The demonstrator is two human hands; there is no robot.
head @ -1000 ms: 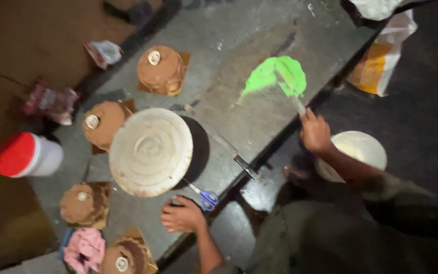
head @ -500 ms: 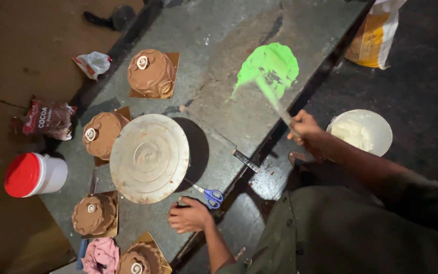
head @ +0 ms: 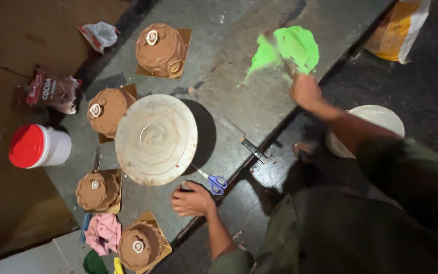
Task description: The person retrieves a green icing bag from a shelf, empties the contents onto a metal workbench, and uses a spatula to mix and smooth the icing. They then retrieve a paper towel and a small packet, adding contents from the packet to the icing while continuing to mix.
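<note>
Hands (head: 192,199) (head: 305,91) at turntable (head: 155,139), green icing (head: 290,48)

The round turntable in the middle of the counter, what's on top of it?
Nothing sits on the turntable: its pale, smeared top is bare. It casts a dark shadow on the grey counter, and whatever base holds it up is hidden beneath the disc. The left hand rests just beside it.

4 chocolate cakes (head: 160,49), red-lidded white tub (head: 39,147), pink cloth (head: 102,232), white bowl (head: 376,119)
</note>
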